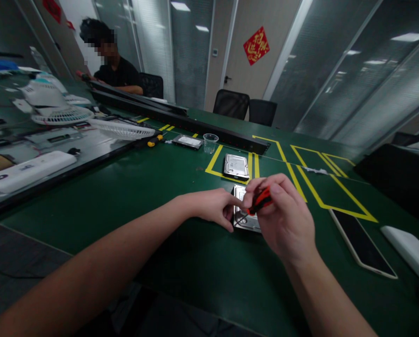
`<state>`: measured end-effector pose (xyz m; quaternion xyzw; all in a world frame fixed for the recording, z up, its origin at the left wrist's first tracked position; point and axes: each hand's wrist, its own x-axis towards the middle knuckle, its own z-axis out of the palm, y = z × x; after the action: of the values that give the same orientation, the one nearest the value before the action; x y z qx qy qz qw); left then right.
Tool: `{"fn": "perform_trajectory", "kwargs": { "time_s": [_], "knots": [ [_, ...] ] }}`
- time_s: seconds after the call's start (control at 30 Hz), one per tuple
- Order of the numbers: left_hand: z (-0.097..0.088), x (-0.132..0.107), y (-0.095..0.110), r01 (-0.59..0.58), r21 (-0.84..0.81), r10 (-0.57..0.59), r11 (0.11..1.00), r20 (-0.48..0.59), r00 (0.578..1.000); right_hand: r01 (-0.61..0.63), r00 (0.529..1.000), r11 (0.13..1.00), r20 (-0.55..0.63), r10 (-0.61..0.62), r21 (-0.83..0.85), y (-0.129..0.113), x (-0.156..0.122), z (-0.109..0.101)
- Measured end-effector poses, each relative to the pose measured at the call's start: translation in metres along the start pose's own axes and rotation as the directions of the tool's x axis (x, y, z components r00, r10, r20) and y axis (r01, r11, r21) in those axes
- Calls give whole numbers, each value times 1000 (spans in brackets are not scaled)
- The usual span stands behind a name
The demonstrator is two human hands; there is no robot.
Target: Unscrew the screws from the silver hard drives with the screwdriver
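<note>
A silver hard drive [245, 220] lies on the green table [125, 196] in front of me. My left hand [214, 208] rests at its left edge with the fingers curled and pressed against it. My right hand [283, 215] is closed round a red and black screwdriver [261, 201], its tip pointing down at the drive's left part. A second hard drive [236, 166] lies just behind, inside a yellow taped box.
A clear plastic cup [210, 142], a third drive [187, 141] and a yellow screwdriver [155, 140] sit further back. A tablet [362, 243] and a white device [407, 248] lie right. Fan parts [121, 129] lie left. A person in black [116, 70] sits far left.
</note>
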<state>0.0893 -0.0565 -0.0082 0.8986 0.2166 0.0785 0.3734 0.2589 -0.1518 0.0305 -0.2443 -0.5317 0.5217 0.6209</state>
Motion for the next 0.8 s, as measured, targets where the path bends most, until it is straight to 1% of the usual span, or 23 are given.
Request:
{"fn": "perform_trajectory", "kwargs": {
  "time_s": [0.1, 0.27, 0.43, 0.57, 0.73, 0.8],
  "knots": [
    [0, -1, 0, -19, 1, 19, 1000, -7, 1000, -4, 1000, 1000, -16, 4, -4, 0, -1, 1],
    [0, -1, 0, -19, 5, 19, 1000, -6, 1000, -23, 1000, 1000, 8, 22, 15, -2, -1, 2],
    [1, 1, -2, 0, 20, 0, 1000, -4, 1000, 13, 1000, 999, -23, -13, -34, 1, -1, 1],
    [-1, 0, 0, -12, 21, 12, 1000, 1, 1000, 3, 999, 997, -46, -6, -72, 2, -2, 1],
    [-2, -1, 3, -6, 15, 6, 1000, 12, 1000, -17, 1000, 1000, -2, 17, -14, -1, -1, 1],
    [-1, -1, 2, 5, 2, -5, 1000, 6, 1000, -24, 1000, 1000, 9, 24, -16, -1, 0, 1]
  ]
}}
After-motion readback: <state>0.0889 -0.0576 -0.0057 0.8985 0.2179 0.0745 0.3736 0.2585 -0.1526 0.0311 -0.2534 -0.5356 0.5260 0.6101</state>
